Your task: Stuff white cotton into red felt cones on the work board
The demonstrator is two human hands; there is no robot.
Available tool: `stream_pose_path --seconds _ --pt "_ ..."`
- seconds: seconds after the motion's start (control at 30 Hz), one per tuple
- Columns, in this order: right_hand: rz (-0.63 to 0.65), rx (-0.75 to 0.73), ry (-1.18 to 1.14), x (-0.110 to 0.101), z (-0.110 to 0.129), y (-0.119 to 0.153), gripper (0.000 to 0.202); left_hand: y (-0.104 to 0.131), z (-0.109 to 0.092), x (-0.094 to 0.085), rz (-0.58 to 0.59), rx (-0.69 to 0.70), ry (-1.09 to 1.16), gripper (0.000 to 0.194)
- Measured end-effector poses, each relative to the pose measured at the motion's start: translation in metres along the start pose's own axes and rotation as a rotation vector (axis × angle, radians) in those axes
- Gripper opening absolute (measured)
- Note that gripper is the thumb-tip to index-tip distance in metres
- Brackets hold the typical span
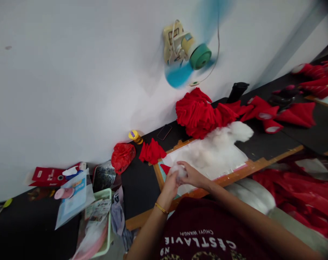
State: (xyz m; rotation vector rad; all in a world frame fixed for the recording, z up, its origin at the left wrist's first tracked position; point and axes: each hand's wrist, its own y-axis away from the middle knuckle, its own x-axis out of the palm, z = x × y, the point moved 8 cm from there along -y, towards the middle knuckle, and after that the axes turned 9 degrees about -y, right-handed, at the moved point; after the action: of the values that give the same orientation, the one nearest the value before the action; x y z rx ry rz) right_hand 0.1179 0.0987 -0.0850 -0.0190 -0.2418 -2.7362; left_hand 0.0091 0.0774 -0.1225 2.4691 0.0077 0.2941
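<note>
Just above the front edge of the work surface, my left hand (pixel 171 184) is closed around a small red fabric piece (pixel 165 168), whose pointed tip sticks out to the upper left. My right hand (pixel 190 174) pinches a tuft of white stuffing (pixel 181 171) at the piece. The two hands are close together, with the tuft between them. Behind them a larger heap of white stuffing (pixel 220 144) lies on a white sheet (pixel 180 154). A small bunch of red pieces (pixel 152 151) rests at the left of the sheet.
A big red fabric pile (pixel 196 112) stands against the wall beneath a spinning wall fan (pixel 200 56). Further left are a phone (pixel 164 132), a yellow container (pixel 136 137), a red plastic bag (pixel 123 157) and a green-rimmed basket (pixel 109 224). Stuffed red shapes (pixel 267 113) lie right.
</note>
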Motion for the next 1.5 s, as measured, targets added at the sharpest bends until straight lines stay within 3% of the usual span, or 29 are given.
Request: stream_pose_path --seconds 0.1,0.27,0.33,0.43,0.53,0.7,0.83,0.9,1.0,1.07,1.17,1.33,1.5 --pt "-0.07 -0.033 0.03 -0.017 -0.001 0.004 0.067 -0.001 -0.005 -0.008 -0.059 0.03 0.1 0.041" --pt "-0.208 -0.108 0.1 -0.027 0.0 0.004 0.033 0.011 -0.017 0.011 0.118 0.064 0.088 0.038" --pt "-0.249 -0.106 0.1 -0.028 0.0 0.004 0.023 0.013 -0.016 0.015 0.13 0.067 0.027 0.039" --pt "-0.354 -0.101 0.118 -0.039 -0.001 0.008 0.013 0.009 -0.014 0.002 0.001 0.072 0.038 0.038" --pt "-0.427 -0.073 0.113 -0.051 -0.007 0.014 0.017 0.006 -0.013 -0.015 -0.113 0.081 0.066 0.037" --pt "-0.345 -0.121 0.06 -0.044 -0.006 0.013 0.026 0.007 -0.01 -0.02 -0.153 0.089 -0.019 0.041" --pt "-0.178 -0.189 0.067 -0.024 0.006 0.009 0.033 0.009 -0.012 -0.011 -0.135 0.129 -0.328 0.024" --pt "-0.101 -0.184 0.078 -0.016 0.008 0.008 0.022 0.01 -0.012 -0.006 -0.096 0.138 -0.446 0.016" --pt "-0.184 -0.153 0.108 -0.023 0.005 0.011 0.016 0.01 -0.011 -0.008 -0.087 0.143 -0.461 0.014" --pt "-0.299 -0.117 0.113 -0.033 -0.001 0.013 0.016 0.011 -0.009 -0.01 -0.095 0.144 -0.459 0.019" --pt "-0.363 -0.093 0.104 -0.041 -0.006 0.014 0.015 0.015 -0.011 -0.011 -0.102 0.164 -0.455 0.027" --pt "-0.337 -0.143 0.149 -0.04 0.002 0.012 0.011 0.027 -0.033 -0.001 -0.086 0.317 -0.337 0.049" --pt "-0.258 -0.181 0.152 -0.026 0.01 0.01 0.024 0.023 -0.039 -0.006 -0.169 0.289 -0.431 0.029"
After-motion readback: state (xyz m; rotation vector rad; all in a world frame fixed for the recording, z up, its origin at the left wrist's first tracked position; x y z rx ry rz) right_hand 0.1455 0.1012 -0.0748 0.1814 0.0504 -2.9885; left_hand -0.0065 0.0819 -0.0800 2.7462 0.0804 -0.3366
